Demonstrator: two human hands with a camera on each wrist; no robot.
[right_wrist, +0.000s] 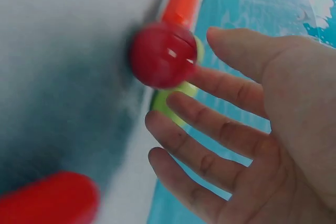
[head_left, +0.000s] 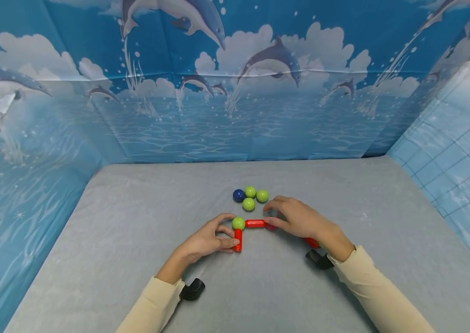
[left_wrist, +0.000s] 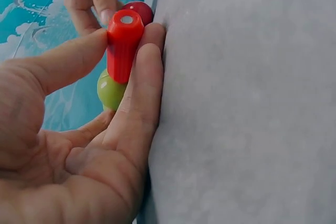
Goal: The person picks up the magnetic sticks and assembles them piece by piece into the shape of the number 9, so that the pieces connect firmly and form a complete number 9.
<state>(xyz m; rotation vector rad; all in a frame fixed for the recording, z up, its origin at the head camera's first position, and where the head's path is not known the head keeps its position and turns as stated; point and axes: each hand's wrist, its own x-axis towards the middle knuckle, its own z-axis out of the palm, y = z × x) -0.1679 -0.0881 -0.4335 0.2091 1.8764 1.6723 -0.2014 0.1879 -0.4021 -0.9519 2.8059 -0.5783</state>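
Note:
My left hand [head_left: 209, 238] pinches a short red rod [left_wrist: 125, 51] between thumb and fingers. A grey metal disc shows in the rod's near end, and a green ball [head_left: 238, 224] sits at its far end. From that ball a second red rod [head_left: 254, 223] runs right to a dark red ball [right_wrist: 163, 55]. My right hand [head_left: 299, 218] is beside the dark red ball, its fingers spread and loosely bent, the index fingertip right at the ball. In the head view this hand partly covers that ball.
Behind the joined pieces lie a dark blue ball [head_left: 239, 195] and several loose green balls [head_left: 262, 196]. Another red rod [head_left: 311, 242] lies under the right wrist, partly hidden. Grey cloth [head_left: 135, 199] covers the table, and a dolphin-print curtain [head_left: 235, 120] stands behind it.

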